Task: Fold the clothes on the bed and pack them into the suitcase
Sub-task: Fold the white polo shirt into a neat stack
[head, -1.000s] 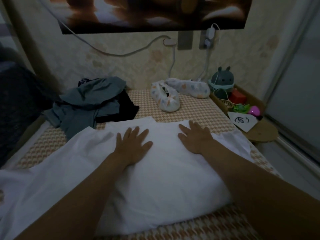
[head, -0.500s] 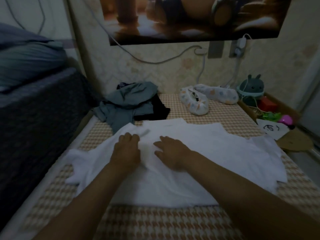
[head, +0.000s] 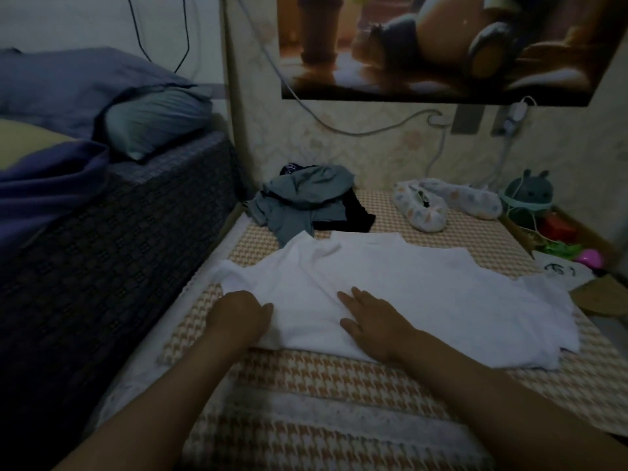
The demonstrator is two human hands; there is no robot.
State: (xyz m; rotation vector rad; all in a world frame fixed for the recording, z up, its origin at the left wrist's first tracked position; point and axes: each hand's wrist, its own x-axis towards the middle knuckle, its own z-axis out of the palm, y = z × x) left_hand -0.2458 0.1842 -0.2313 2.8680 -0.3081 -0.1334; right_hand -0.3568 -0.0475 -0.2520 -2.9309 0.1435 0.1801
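Shirt (head: 424, 294), white, spread flat on the checked mat (head: 339, 385). Left hand (head: 238, 317) curled, gripping the shirt's near-left edge. Right hand (head: 370, 322) flat on the shirt, fingers straight. Grey pile (head: 306, 198) lies beyond, by the wall; slippers (head: 421, 212) to its right.

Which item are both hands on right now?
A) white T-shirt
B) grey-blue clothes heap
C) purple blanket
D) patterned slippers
A: the left hand grips the white T-shirt at its near left edge, and the right hand rests flat on it.
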